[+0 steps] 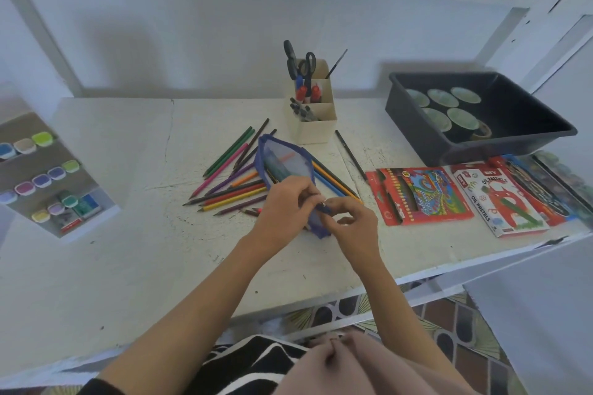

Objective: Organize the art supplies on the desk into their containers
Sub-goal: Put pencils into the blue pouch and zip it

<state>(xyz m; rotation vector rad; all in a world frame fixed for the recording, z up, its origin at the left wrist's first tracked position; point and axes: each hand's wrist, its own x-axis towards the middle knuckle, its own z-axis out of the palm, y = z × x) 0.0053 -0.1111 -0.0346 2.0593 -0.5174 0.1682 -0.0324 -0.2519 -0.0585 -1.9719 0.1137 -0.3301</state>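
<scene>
Blue mesh pouch (282, 163) lay on the white desk (128, 250), centre, slightly right of the middle. Both hands met at its near end: left hand (282, 208) curled over the pouch from the left, right hand (349, 221) pinching the near corner from the right, the two hands touching. Whether the fingers held a zip pull could not be told.

Edges and room: the near desk edge ran just below the forearms. A wide bare stretch of desk lay left of and in front of the pouch. The right side was crowded up to the edge.

Containers: some pens or pencils showed through the mesh, count unclear. Loose coloured pencils (231, 189) were fanned on the desk left of the pouch, and a few lay under its right side. A cream divided holder (316, 128) stood just behind the pouch with scissors (305, 66) and markers upright in it. A black tray (414, 119) at far right held round lidded pots (462, 117). Two pastel boxes (423, 196) lay flat in front of the tray. A single dark pencil (349, 154) lay between the holder and the boxes. A tiered rack (48, 176) at far left carried small coloured pots.

Orientation: the pouch's long axis ran from the near right, at the hands, to the far left, with the far end pointing toward the wall.
</scene>
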